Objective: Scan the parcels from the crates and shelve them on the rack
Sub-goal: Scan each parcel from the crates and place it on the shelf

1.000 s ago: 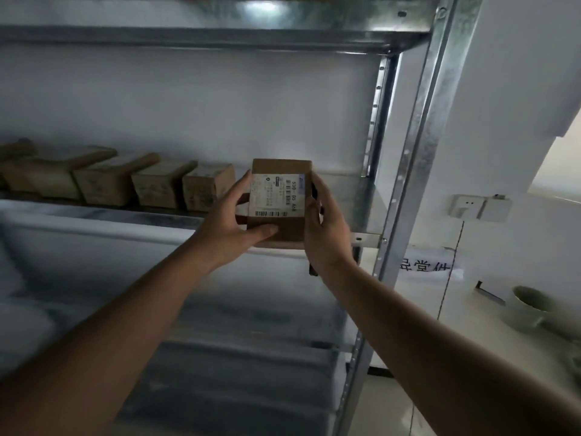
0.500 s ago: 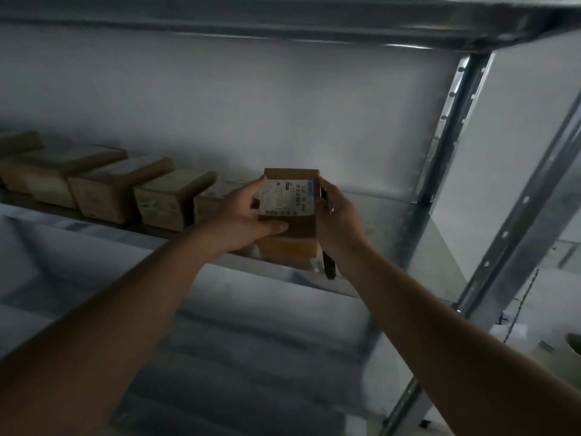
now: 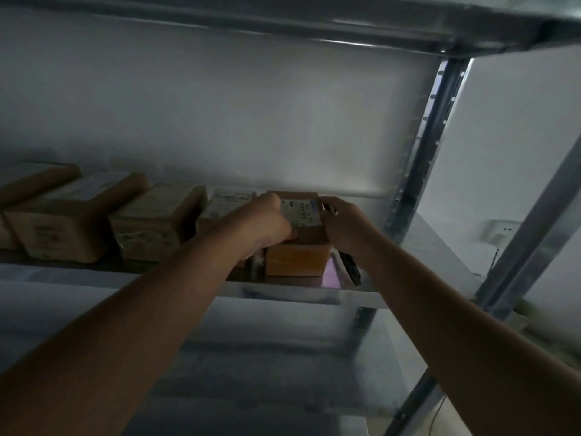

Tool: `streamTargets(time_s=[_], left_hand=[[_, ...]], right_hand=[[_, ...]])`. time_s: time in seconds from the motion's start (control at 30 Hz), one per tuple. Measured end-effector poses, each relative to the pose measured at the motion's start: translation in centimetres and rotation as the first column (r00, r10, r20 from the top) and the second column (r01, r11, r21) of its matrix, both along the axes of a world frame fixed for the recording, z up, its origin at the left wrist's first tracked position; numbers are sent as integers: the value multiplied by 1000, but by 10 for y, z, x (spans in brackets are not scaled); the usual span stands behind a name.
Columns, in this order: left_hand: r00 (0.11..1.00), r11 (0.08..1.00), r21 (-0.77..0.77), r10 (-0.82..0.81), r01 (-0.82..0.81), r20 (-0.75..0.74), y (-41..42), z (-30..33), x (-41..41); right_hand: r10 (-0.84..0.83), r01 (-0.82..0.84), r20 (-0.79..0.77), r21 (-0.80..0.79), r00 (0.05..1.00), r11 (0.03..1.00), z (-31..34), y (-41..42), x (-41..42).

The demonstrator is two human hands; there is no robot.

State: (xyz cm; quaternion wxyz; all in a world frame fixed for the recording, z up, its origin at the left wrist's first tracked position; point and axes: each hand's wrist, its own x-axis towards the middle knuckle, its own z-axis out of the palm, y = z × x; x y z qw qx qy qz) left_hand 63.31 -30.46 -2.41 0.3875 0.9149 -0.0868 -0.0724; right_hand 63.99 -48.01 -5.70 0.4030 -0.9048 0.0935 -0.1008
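The metal rack [image 3: 418,171] fills the frame, its middle shelf [image 3: 301,295] running across the centre and its upright post rising at the right. Along that shelf, from the left edge toward the middle, sits a row of brown parcels [image 3: 157,221], side by side with their labels up.

At the centre of the frame is the labelled parcel [image 3: 300,215]. A second ago it was held upright in front of the shelf edge, label toward the camera; now it lies back over the shelf with its white label facing up, at the right end of the row, just beside the last parcel there. An orange-brown face shows directly beneath it, and whether that is its own front side or a second box I cannot tell.

The left hand [image 3: 267,225] grasps the parcel's left side, thumb curled under its near edge. The right hand [image 3: 342,228] clasps the right side, and a dark slim object [image 3: 349,265], probably the scanner, juts below it.

Judging by this, the parcel is nearly shelved; what is left is to let go and fetch another from the crates.
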Motion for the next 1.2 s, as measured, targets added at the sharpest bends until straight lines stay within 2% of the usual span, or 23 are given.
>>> streamTargets(time_s=[0.17, 0.33, 0.43, 0.53, 0.6, 0.77, 0.93, 1.2], left_hand=[[991, 990, 134, -53, 36, 126, -8, 2, 1], [967, 973, 221, -121, 71, 225, -11, 5, -9], [907, 956, 267, -215, 121, 361, -15, 7, -18], [810, 952, 237, -292, 194, 508, -26, 5, -28], [765, 940, 218, -339, 261, 547, -37, 2, -35], [660, 874, 264, -481, 407, 577, -75, -9, -63], [558, 774, 360, -628, 521, 542, -123, -15, -114], [419, 632, 469, -768, 617, 483, -226, -20, -228]], right_hand=[[-69, 69, 10, -56, 998, 996, 0, -1, -2], [-137, 139, 62, -29, 989, 990, 0, -8, -28], [-187, 194, 91, -73, 978, 978, 7, -12, -53], [-231, 241, 108, -98, 967, 965, 10, -20, -79], [-270, 277, 94, -66, 958, 959, 9, -29, -96], [-391, 393, 68, -25, 918, 919, 2, -55, -156], [-480, 486, 95, -60, 872, 872, -7, -87, -229], [-650, 644, 64, -237, 757, 727, -17, -163, -375]])
